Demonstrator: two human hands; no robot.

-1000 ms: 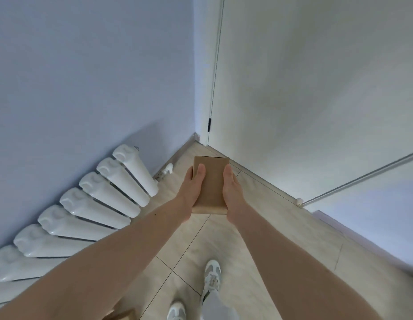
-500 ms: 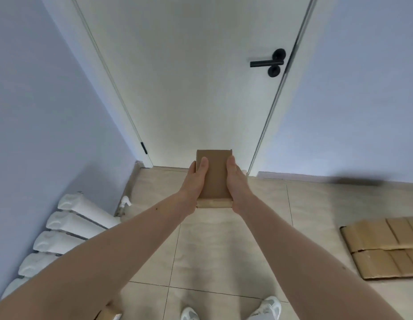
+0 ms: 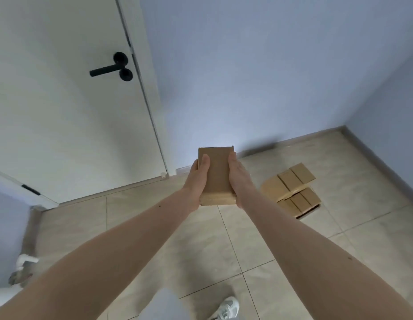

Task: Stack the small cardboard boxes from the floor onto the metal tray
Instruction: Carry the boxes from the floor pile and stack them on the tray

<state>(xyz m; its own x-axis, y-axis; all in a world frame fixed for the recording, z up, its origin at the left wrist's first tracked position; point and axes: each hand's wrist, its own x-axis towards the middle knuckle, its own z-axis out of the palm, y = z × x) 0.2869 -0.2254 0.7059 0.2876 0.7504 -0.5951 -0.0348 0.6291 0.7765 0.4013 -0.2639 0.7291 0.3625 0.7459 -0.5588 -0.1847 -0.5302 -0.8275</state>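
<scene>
A small flat brown cardboard box point(image 3: 216, 174) is held out at arm's length above the beige tiled floor point(image 3: 140, 227), clamped between 2 hands. The left hand point(image 3: 197, 181) grips its left edge, thumb laid over the top face and fingers curled underneath; the right hand point(image 3: 240, 179) grips the right edge in the same way. The box lies level, its taped short end facing the person. Beyond the box and to its left stands a white door point(image 3: 62, 112) with a black lever handle point(image 3: 112, 68). To the right of the box, on the floor near the pale blue wall point(image 3: 270, 77), lies a cluster of more brown cardboard boxes point(image 3: 292, 189), touching one another. Below the box, a white sneaker point(image 3: 227, 308) shows at the frame's edge.
</scene>
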